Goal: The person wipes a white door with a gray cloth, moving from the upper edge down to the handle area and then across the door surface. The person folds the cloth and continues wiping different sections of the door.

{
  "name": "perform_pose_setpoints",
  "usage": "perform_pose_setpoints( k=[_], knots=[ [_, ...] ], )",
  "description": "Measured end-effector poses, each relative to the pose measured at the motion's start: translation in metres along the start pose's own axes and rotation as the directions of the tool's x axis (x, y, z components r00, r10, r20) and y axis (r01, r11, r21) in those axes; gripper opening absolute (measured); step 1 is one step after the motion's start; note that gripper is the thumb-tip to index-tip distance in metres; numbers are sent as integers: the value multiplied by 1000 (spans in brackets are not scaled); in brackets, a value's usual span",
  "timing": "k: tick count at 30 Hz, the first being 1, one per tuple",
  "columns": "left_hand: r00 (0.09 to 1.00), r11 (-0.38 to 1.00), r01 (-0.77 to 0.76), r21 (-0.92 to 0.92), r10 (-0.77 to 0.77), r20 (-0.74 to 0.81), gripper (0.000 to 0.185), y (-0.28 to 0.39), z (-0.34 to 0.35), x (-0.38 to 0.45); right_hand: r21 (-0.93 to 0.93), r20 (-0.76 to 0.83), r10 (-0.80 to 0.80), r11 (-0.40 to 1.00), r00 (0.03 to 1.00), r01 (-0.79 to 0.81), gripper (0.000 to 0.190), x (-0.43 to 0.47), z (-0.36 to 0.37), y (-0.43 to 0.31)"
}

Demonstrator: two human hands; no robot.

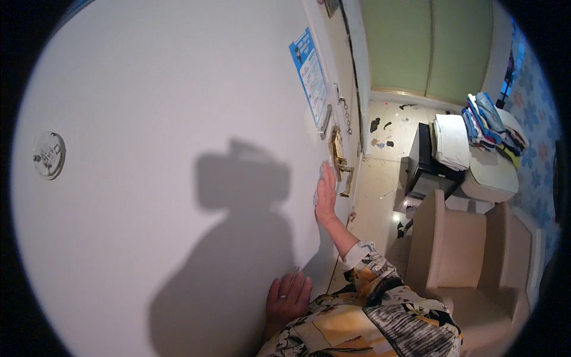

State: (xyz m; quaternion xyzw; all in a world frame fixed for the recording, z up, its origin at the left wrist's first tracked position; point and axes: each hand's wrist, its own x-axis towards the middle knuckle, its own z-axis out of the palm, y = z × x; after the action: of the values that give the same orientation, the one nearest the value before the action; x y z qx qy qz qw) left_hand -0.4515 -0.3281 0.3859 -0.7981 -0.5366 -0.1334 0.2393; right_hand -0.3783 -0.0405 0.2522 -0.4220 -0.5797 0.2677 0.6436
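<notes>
A large white door point(147, 111) fills the left and middle of the view. Near its edge, just beside the brass door handle point(347, 180) and its plate, my right hand point(326, 192) presses a light grey cloth point(317, 196) flat against the surface; most of the cloth is hidden under the palm and fingers. Lower down, my left hand point(290, 296), with a ring on one finger, rests on the door with its fingers slightly spread and holds nothing. A small metal bolt point(326, 121) and a door chain point(346, 115) are above the handle.
A blue and white printed sheet point(310, 76) is on the door, and a round white fixture point(48, 155) at far left. To the right stand a beige armchair point(459, 250), a black box point(417, 165) and a pale stool point(490, 178) with folded clothes point(484, 120). Dark scraps lie on the tiled floor point(374, 178).
</notes>
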Motion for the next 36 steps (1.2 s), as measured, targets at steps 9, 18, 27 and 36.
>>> perform_pose_setpoints(
  k=[9,18,27,36],
  knots=[
    [1000,1000,24,11,-24,15,14,2,2,3,-83,45,642,766,765,-638,54,-123,26,134],
    [999,997,53,-56,-53,4,21,6,-7,2,5,-51,549,835,834,-550,51,-104,16,4],
    [996,997,39,-73,-45,-80,22,6,0,0,59,-25,-56,997,998,57,52,-65,-5,-113],
    [980,981,21,-192,-58,-188,27,7,-4,-18,109,67,-510,858,857,502,56,-58,-22,-186]
  ],
)
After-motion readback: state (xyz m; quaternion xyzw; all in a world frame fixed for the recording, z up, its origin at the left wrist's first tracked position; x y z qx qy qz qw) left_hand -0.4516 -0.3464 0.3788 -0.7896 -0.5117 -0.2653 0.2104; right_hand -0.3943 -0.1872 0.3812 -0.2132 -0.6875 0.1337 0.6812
